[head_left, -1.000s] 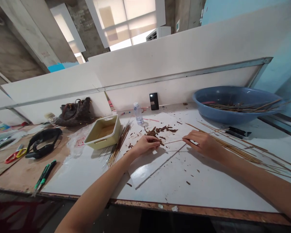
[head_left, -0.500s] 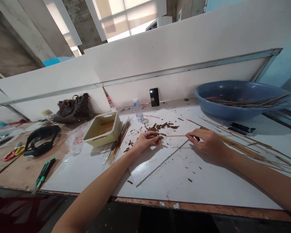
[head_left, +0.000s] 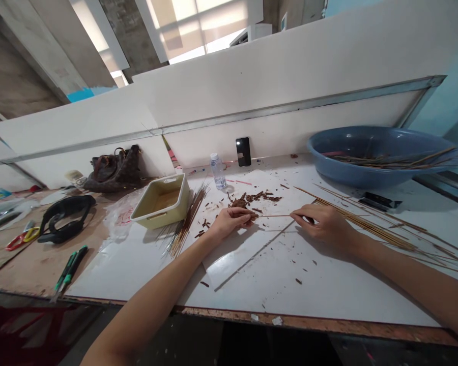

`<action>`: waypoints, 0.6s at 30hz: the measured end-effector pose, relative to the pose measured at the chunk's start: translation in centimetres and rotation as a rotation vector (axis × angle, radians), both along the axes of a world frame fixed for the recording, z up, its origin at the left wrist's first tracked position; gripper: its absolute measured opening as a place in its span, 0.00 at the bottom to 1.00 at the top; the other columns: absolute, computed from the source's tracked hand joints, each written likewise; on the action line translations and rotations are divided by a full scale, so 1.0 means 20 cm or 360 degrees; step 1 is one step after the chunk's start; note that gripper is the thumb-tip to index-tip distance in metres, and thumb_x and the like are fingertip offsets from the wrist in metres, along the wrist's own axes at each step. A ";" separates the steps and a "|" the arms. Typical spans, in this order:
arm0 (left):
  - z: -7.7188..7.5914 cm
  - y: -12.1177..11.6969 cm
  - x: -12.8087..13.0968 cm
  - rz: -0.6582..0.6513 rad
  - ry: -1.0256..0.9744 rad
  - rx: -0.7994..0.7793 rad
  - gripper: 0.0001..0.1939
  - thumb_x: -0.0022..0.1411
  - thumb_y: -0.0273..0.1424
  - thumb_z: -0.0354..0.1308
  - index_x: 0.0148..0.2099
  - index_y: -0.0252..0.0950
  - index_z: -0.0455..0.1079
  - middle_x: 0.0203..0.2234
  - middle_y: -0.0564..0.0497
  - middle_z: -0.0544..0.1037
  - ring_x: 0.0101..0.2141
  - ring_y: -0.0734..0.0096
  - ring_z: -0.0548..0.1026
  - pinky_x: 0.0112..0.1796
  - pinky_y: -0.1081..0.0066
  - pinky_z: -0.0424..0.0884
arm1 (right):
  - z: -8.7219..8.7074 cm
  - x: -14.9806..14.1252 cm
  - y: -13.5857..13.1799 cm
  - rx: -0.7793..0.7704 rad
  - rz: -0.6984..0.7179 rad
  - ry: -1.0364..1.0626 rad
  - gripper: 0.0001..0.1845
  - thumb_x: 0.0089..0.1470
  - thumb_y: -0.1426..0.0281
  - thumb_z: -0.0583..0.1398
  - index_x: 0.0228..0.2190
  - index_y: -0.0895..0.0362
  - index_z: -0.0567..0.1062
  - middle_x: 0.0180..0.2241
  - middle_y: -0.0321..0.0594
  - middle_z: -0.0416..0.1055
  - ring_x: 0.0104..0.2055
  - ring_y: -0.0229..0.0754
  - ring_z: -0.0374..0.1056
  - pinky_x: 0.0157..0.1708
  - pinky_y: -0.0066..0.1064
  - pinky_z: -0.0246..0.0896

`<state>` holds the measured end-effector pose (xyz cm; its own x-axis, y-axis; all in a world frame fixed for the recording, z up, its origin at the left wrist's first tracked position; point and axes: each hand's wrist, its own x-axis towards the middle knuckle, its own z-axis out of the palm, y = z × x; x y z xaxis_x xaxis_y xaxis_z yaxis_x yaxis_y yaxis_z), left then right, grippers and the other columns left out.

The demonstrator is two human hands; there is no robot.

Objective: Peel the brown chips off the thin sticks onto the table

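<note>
A thin tan stick [head_left: 275, 216] stretches between my two hands, low over the white tabletop. My left hand [head_left: 231, 222] is closed at the stick's left end, its thumb and fingers pressed together; dark brown matter shows at the fingertips. Pinched on the right end is my right hand [head_left: 324, 223], with its fingers curled. Just beyond the left hand lies a loose pile of brown crumbly pieces [head_left: 257, 197]. Beneath the hands rests a flat glossy sheet [head_left: 229, 264]. To the right, a bundle of long thin sticks [head_left: 377, 231] reaches past the right forearm.
A blue basin [head_left: 366, 173] holding sticks stands at the back right. A phone [head_left: 243, 151] leans on the partition beside a clear bottle [head_left: 218, 173]. Leftward are darker sticks [head_left: 189, 221], a yellow tub [head_left: 162, 221], a handbag [head_left: 114, 175], headgear [head_left: 66, 218], scissors [head_left: 23, 239] and cutters [head_left: 70, 269].
My right hand has shifted very slightly left. The stick between the hands looked reddish before and looks tan now, sitting a touch lower. My left hand has barely moved.
</note>
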<state>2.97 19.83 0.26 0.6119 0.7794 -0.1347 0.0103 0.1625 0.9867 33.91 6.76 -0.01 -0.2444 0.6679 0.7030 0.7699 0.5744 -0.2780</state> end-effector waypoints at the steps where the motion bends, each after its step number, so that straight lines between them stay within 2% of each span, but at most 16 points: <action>1: 0.00 0.00 0.00 0.0004 0.0008 -0.0003 0.28 0.49 0.45 0.86 0.46 0.32 0.88 0.45 0.37 0.89 0.39 0.65 0.85 0.49 0.63 0.82 | 0.00 0.00 0.00 0.0001 0.0000 -0.0003 0.09 0.71 0.71 0.63 0.38 0.52 0.84 0.35 0.41 0.86 0.33 0.47 0.82 0.37 0.40 0.75; 10: 0.02 -0.01 0.01 0.0010 0.0029 -0.0016 0.23 0.52 0.39 0.85 0.45 0.32 0.87 0.44 0.38 0.89 0.39 0.66 0.85 0.49 0.63 0.82 | -0.02 0.02 0.01 -0.0033 -0.0042 -0.0047 0.10 0.71 0.70 0.63 0.38 0.52 0.84 0.36 0.42 0.87 0.34 0.48 0.82 0.37 0.39 0.75; 18: 0.01 -0.01 0.00 -0.0049 0.0126 0.0159 0.23 0.55 0.44 0.83 0.46 0.34 0.88 0.45 0.38 0.89 0.37 0.67 0.85 0.46 0.65 0.82 | -0.01 0.00 0.00 -0.0066 -0.0035 -0.0037 0.11 0.72 0.69 0.62 0.38 0.53 0.85 0.36 0.42 0.87 0.34 0.48 0.82 0.37 0.40 0.77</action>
